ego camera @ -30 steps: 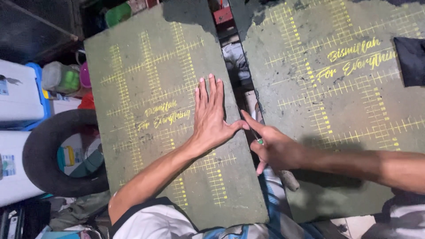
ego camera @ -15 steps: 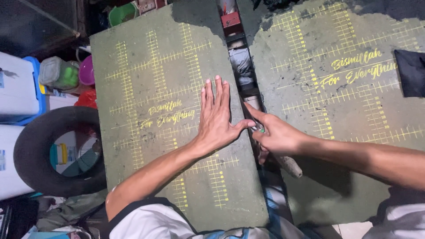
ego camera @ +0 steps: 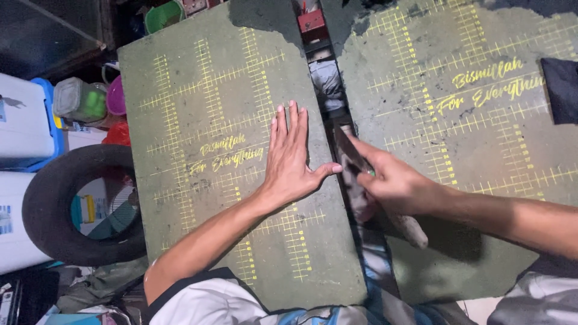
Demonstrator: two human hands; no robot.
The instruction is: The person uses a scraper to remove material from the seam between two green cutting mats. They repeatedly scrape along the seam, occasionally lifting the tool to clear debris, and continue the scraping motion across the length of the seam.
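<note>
My left hand point(ego camera: 291, 157) lies flat, fingers together, on a green cutting mat point(ego camera: 205, 108) with yellow ruled lines, its thumb stretched to the mat's right edge. My right hand point(ego camera: 394, 180) grips a tool with a wooden handle point(ego camera: 409, 229); its blade point(ego camera: 344, 143) is held along the gap between this mat and a second green mat point(ego camera: 457, 72) to the right. The index finger lies along the blade. Grey material shows in the gap point(ego camera: 328, 81).
A black tyre point(ego camera: 48, 204) lies at the left, beside white and blue plastic boxes point(ego camera: 24, 120) and small tubs point(ego camera: 78, 99). A dark cloth point(ego camera: 560, 81) sits on the right mat's edge. A green bucket point(ego camera: 162, 15) stands at the back.
The view has shifted slightly. My right hand has moved up along the gap with the tool; my left hand stays flat on the left mat.
</note>
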